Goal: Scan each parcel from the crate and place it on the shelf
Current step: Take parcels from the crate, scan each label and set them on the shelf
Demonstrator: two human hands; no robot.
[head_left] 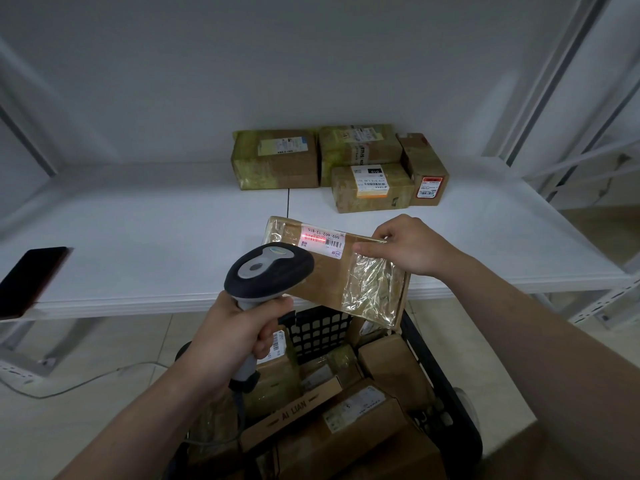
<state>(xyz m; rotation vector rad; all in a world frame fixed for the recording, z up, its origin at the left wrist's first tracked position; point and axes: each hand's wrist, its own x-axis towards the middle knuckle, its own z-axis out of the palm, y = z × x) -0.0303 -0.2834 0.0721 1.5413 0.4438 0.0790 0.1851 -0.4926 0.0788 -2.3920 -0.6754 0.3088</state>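
My right hand (405,245) pinches the far right edge of a flat cardboard parcel (332,275) wrapped in clear tape, held tilted above the crate. My left hand (239,337) grips the handle of a grey and black barcode scanner (268,271) whose head points at the parcel. A red scan line lies across the white label (320,239) on the parcel's top. Below, the black plastic crate (446,386) holds several more cardboard parcels. The white shelf (173,237) stretches in front of me.
Several scanned-looking boxes (346,164) stand grouped at the back right of the shelf. A dark phone (29,278) lies at the shelf's left front edge. The scanner's cable (104,379) trails over the tiled floor. Shelf uprights (554,81) rise at the right.
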